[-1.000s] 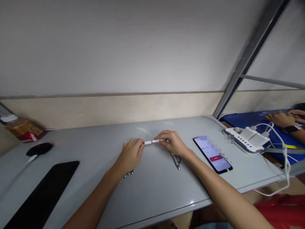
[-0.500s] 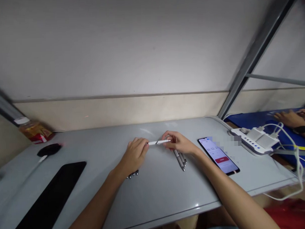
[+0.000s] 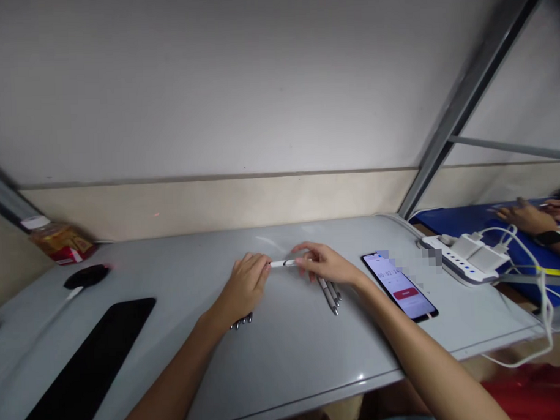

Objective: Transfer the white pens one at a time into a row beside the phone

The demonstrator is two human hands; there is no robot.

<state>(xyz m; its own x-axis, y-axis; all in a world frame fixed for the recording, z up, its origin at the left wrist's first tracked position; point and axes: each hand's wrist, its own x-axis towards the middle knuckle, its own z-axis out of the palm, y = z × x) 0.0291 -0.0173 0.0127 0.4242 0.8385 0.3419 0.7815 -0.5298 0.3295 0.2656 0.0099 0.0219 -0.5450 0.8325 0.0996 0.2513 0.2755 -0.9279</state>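
Observation:
My left hand [image 3: 243, 286] and my right hand [image 3: 323, 265] pinch the two ends of a white pen [image 3: 284, 263] held level just above the grey table [image 3: 276, 351]. Both hands are closed on it. Under my right hand lie a few grey pens [image 3: 330, 294] side by side. More grey pens [image 3: 240, 322] poke out from beneath my left wrist.
A phone [image 3: 399, 286] with a lit screen lies right of my right hand. Further right sits a white power strip [image 3: 463, 260] with chargers and cables. At left are a black pad [image 3: 78, 370], a black mouse [image 3: 86, 276] and a bottle [image 3: 60, 242]. Another person's hands [image 3: 532, 216] rest at far right.
The white pen has shortened between my hands as they drew a little closer together. The view shifted slightly.

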